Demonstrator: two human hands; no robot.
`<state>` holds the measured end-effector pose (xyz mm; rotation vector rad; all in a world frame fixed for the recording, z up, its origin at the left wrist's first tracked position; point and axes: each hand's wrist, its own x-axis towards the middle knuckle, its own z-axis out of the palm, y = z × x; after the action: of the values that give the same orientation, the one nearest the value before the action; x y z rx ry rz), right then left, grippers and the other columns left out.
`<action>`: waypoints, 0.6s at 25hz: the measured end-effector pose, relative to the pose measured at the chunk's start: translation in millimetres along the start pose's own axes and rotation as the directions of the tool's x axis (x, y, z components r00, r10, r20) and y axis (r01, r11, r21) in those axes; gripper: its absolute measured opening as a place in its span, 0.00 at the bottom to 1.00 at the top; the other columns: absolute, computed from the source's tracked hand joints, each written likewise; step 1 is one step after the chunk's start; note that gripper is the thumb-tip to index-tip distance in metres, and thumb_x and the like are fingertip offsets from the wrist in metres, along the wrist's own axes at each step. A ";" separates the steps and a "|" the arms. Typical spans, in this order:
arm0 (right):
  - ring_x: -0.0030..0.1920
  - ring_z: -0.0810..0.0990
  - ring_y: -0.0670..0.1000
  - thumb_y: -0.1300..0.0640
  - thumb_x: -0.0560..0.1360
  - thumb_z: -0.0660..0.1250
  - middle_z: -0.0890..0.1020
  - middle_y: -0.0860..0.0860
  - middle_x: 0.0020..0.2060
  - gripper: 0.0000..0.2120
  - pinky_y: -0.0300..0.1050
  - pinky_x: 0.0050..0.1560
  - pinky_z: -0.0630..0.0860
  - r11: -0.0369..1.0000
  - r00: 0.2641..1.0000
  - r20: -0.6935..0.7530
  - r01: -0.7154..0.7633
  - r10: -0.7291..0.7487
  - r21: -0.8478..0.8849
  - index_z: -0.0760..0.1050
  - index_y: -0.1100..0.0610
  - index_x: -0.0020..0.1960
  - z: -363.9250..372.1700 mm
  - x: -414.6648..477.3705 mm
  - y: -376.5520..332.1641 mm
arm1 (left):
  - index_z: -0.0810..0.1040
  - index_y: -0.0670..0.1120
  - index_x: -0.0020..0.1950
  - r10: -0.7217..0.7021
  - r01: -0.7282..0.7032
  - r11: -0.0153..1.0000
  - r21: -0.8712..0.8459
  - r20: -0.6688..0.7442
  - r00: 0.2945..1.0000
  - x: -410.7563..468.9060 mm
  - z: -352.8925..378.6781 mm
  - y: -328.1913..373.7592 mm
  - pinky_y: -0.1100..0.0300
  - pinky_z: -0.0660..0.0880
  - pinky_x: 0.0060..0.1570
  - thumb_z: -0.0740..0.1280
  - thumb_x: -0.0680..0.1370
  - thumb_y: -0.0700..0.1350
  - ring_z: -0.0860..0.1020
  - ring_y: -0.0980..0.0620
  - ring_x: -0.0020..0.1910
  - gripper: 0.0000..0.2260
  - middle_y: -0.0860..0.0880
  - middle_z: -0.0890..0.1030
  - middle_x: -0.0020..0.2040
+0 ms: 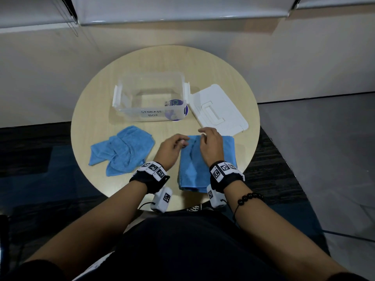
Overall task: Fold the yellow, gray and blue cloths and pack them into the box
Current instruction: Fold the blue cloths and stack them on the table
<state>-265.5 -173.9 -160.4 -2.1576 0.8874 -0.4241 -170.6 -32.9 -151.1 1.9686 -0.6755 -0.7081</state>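
Seen pinching folded blue cloth corner with left hand, pressing flat with right hand. Risk of unfolding when lifted.

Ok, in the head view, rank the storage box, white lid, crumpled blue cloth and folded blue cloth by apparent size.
1. Storage box.
2. Folded blue cloth and crumpled blue cloth: about alike; the folded one is partly covered.
3. White lid, smallest, though narrowly.
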 end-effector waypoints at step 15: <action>0.44 0.83 0.53 0.59 0.79 0.55 0.84 0.50 0.44 0.13 0.56 0.50 0.81 0.991 0.789 0.610 0.008 0.077 -0.136 0.78 0.49 0.54 114.6 -35.6 -95.5 | 0.69 0.45 0.69 -0.293 0.314 0.551 0.773 -0.173 0.940 -20.3 -106.5 -128.5 0.51 0.66 0.67 0.61 0.82 0.46 0.69 0.42 0.67 0.16 0.43 0.70 0.67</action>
<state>-184.7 -43.6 -165.5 -2.1796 0.5818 0.3694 -86.6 98.0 -215.2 2.9919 -0.7048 -0.6294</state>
